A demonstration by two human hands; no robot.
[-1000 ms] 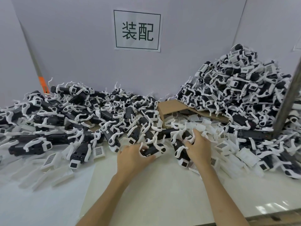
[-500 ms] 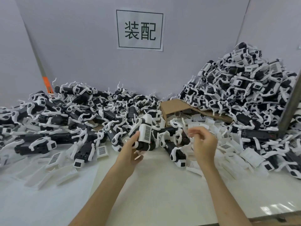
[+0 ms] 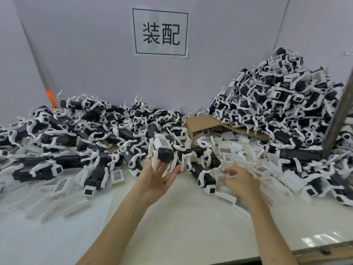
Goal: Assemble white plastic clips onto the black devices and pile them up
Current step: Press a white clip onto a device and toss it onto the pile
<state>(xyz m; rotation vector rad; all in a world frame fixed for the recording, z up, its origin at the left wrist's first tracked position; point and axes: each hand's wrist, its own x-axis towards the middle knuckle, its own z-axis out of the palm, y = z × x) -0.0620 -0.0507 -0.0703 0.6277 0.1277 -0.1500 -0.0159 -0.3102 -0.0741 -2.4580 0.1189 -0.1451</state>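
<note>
worktop (image 3: 191,226) | left hand (image 3: 158,178) nearer than cardboard box (image 3: 202,125): palm up, fingers spread, black device (image 3: 166,155) on fingertips | right hand (image 3: 242,180) nearer than box: curled, blurred, grip unclear | white clips (image 3: 235,150) spilling from box | finished pile (image 3: 277,96) behind box

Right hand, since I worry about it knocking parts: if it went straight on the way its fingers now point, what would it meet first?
Probably the black device with a white end, lying just beyond the fingertips of the right hand. The hand is blurred, so depth is unclear.
</note>
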